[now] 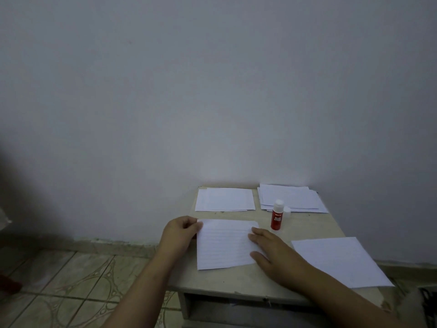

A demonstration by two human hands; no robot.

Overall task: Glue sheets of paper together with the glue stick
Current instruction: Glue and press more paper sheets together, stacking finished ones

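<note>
Your left hand [181, 232] pinches the far-left corner of the lined sheet [224, 245] at desk centre, while your right hand [272, 252] lies flat, fingers straight, on its right edge — likely to keep it aligned and pressed down. The glue stick [277, 215] stands upright at two o'clock from the sheet, cap [287, 210] off beside it, within reach; its red label reads "GLUE STICK" — the brand is illegible.
</note>
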